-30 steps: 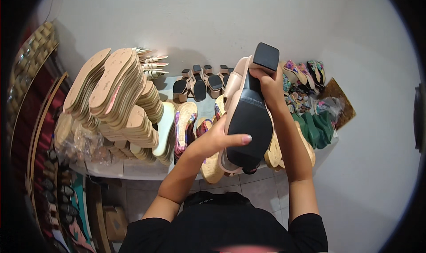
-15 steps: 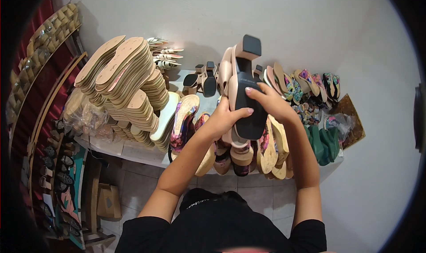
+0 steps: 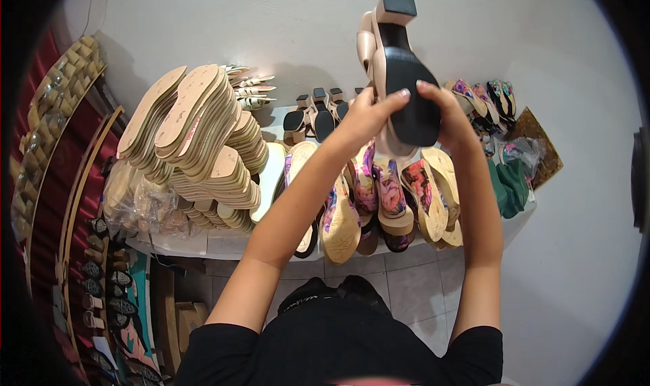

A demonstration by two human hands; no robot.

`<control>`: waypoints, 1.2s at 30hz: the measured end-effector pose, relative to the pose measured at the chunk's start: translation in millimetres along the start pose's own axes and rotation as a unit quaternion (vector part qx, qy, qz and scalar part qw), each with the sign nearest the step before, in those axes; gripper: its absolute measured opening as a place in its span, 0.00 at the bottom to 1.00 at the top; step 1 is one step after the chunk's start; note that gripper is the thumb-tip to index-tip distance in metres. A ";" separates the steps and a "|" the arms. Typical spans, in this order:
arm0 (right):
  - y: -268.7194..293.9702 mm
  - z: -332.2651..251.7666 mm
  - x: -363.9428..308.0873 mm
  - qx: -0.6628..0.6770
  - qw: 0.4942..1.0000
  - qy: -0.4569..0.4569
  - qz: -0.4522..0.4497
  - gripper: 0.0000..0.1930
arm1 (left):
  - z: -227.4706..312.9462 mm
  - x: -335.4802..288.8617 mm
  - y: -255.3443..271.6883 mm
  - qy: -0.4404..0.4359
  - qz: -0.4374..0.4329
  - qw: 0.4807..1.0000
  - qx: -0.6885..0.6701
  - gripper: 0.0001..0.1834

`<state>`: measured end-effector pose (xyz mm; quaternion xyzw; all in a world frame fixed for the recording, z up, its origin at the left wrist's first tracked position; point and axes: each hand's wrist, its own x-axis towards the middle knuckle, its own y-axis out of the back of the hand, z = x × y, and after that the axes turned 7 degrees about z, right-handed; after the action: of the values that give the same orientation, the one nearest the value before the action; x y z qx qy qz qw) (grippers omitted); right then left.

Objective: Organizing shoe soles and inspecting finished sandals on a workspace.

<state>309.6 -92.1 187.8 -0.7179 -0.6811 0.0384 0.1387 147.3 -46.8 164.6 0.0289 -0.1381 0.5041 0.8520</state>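
Note:
Both my hands hold a beige block-heeled sandal (image 3: 409,74) above the table, with its black outsole facing me and the heel pointing away. My left hand (image 3: 369,118) is closed on its left side, thumb pressed on the sole. On the opposite edge, my right hand (image 3: 455,118) grips with its thumb on the sole and its other fingers mostly hidden behind. Whether a second sandal lies behind this one, I cannot tell. Similar beige sandals (image 3: 321,118) rest soles up farther left on the table. Below my hands stand several floral sandals (image 3: 391,189) with tan soles.
Tall stacks of tan insoles (image 3: 193,115) fill the table's left side, beside plastic-wrapped pieces (image 3: 139,200). At right are green shoe parts (image 3: 508,186), more floral sandals (image 3: 467,95) and a brown board (image 3: 545,142). A shelf of shoes (image 3: 122,305) stands at far left.
Both hands have moved the sandal away from me and slightly right, nearer the wall. My view has shifted, and more of the floral sandals shows.

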 end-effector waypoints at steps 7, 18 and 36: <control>57.2 -15.5 60.8 -0.133 0.980 0.057 0.139 0.20 | -25.1 -22.4 44.0 0.029 0.012 0.998 0.045 0.31; 195.0 137.2 239.1 -0.215 0.934 -0.055 0.279 0.32 | -64.5 -10.5 30.6 0.076 -0.116 0.980 0.141 0.26; 242.6 314.4 368.7 -0.293 0.905 -0.073 0.298 0.34 | -88.9 -14.4 11.9 0.109 -0.165 0.916 0.348 0.30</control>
<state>493.0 310.3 -125.3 -0.8910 -0.4240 -0.0711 -0.1460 148.8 -36.5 74.4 0.2912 0.1467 0.3728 0.8687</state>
